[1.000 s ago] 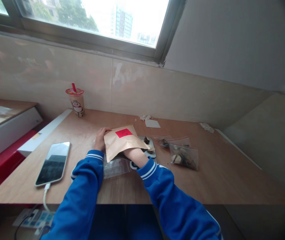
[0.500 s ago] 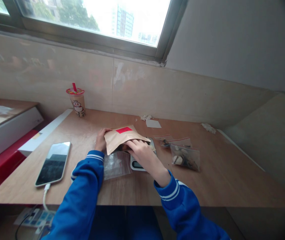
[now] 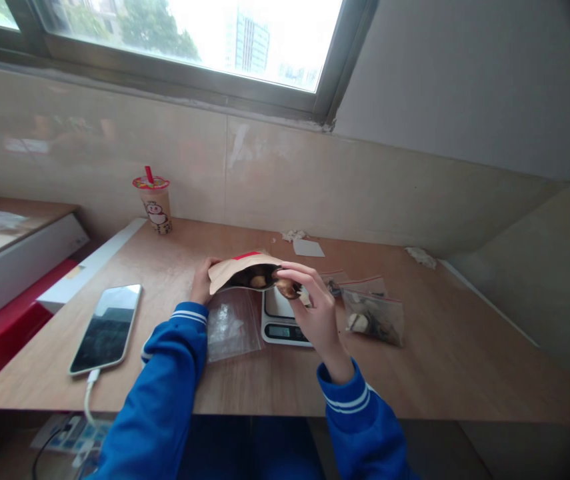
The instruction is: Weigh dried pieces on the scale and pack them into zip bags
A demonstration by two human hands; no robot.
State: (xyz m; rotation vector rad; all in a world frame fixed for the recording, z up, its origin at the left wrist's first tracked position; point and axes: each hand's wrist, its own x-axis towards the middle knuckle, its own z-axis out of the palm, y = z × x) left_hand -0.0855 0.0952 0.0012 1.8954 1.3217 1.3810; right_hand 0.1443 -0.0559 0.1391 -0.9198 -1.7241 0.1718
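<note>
My left hand (image 3: 201,281) is closed on the left end of a brown paper bag (image 3: 229,269) with a red label, its mouth gaping toward me. Brown pieces like dried mushrooms show inside the dark opening. Just outside the bag's right end, my right hand (image 3: 315,303) pinches a dried mushroom (image 3: 287,288) between thumb and fingers. Below the bag stands a white digital kitchen scale (image 3: 277,332), partly covered by the bag and my right hand. A clear zip bag (image 3: 233,333) lies flat to the left of the scale.
Several filled zip bags (image 3: 375,319) lie right of the scale. A phone (image 3: 107,328) with a white charging cable (image 3: 89,400) is at the left. A drink cup (image 3: 155,207) with a red straw stands at the back left. White paper (image 3: 309,248) lies near the wall.
My right hand has come out of the paper bag, moving right with a dried mushroom in its fingers. The bag has tilted so its opening shows more, and the scale's display is uncovered.
</note>
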